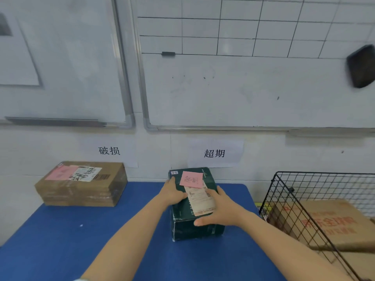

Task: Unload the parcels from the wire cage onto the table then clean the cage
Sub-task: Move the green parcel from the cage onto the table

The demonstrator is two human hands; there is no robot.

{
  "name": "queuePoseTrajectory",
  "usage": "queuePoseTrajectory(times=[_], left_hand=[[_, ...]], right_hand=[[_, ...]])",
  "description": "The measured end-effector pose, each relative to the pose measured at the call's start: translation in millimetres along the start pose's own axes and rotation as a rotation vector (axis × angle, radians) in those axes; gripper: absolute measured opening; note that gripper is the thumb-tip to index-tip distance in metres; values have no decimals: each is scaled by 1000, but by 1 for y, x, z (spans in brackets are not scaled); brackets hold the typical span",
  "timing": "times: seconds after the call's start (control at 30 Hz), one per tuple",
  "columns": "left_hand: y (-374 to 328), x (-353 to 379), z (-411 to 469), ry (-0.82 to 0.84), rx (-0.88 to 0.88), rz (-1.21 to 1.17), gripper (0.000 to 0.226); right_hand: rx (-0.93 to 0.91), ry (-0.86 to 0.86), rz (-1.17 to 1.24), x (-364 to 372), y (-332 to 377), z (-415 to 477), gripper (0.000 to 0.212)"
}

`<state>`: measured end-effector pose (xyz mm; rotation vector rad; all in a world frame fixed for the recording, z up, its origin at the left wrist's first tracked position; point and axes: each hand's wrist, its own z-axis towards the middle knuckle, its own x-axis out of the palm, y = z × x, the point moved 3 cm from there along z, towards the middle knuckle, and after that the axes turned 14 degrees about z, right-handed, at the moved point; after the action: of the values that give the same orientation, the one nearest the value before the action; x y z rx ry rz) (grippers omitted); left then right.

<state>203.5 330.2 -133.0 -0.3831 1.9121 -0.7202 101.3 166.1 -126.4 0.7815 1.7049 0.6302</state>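
A dark green parcel [194, 228] with a pink note and a white label on top stands on the blue table [81, 230], below the paper sign 超期 [214, 153]. My left hand [174, 192] rests on the parcel's left top edge. On its right front top lies my right hand [220, 209], fingers spread and the thumb along the front edge. The black wire cage [288, 201] stands at the right beside the table. Inside the cage lies a brown cardboard parcel with red print [328, 222].
A brown cardboard parcel [81, 185] with a pink note and a shipping label sits at the table's back left under the sign 破损 [109, 151]. Two whiteboards [233, 88] hang on the wall behind, a black eraser [361, 65] stuck on the right one.
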Motion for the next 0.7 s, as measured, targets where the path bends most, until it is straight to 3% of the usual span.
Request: queuePoseTrajectory(times=[0.1, 0.23, 0.5, 0.7], left_hand=[[4, -4, 10, -23, -14, -26, 91], [-1, -2, 16, -12, 7, -22, 95], [4, -4, 38, 18, 27, -53, 88], [9, -4, 49, 21, 32, -92, 83]], right_hand=[[29, 5, -52, 4, -4, 6, 139], [10, -68, -57, -2, -7, 17, 125], [31, -119, -102, 4, -3, 33, 142], [72, -124, -196, 12, 3, 36, 139]])
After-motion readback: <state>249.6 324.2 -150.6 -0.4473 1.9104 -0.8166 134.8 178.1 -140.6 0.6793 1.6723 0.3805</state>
